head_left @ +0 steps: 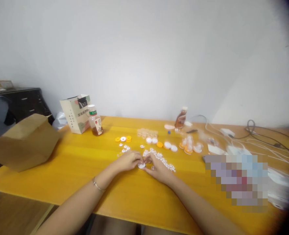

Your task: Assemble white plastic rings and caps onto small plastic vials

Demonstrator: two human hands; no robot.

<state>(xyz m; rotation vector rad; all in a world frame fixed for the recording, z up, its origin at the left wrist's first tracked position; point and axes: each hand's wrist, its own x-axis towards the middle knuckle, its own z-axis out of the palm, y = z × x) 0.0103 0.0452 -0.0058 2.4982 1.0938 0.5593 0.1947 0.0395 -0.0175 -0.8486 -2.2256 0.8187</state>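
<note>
Both my hands meet at the middle of the yellow table (68,169). My left hand (128,160) and my right hand (157,169) pinch a small white round piece (141,165) between their fingertips, just above the tabletop. A bracelet sits on my left wrist. A strip of small white perforated parts (162,160) lies right behind my right hand. More tiny white pieces (124,149) are scattered behind my left hand.
Orange and white round caps (123,139) and clear small cups (147,133) lie farther back. A tea bottle (95,120) and paper bag (76,112) stand back left, a brown bottle (181,118) back centre. A brown paper bag (24,142) overhangs the left edge. White cables and adapters (234,143) fill the right.
</note>
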